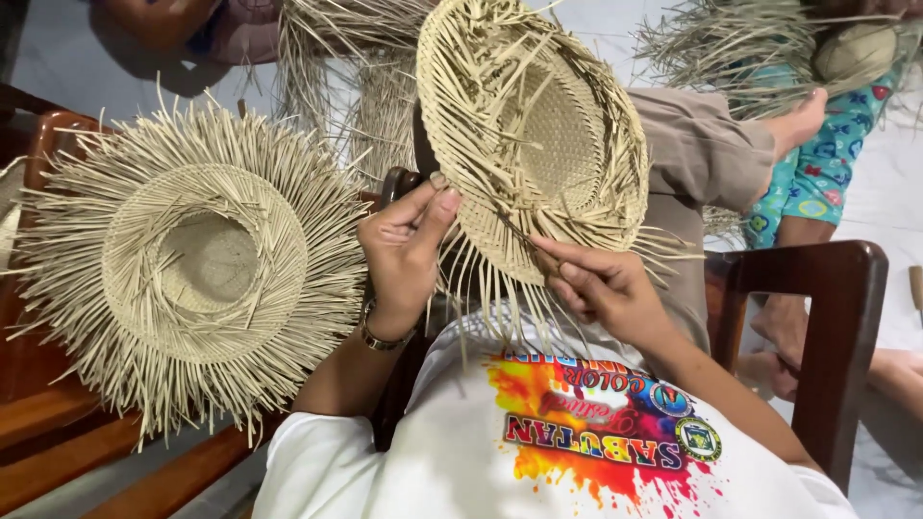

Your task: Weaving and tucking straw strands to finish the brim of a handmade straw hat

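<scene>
Above the person's lap, the half-woven straw hat (538, 144) is pinched at its brim by left hand (404, 250) and right hand (601, 284); a hard tug could snap dry strands.

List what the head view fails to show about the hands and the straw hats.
- Left hand: fingertips pinch the woven hat's rim; the strand held is too fine to pick out.
- Right hand: fingertips hidden among loose strands.
- Second hat: its underside is hidden.
- Far hat: cut by the top edge.
</scene>
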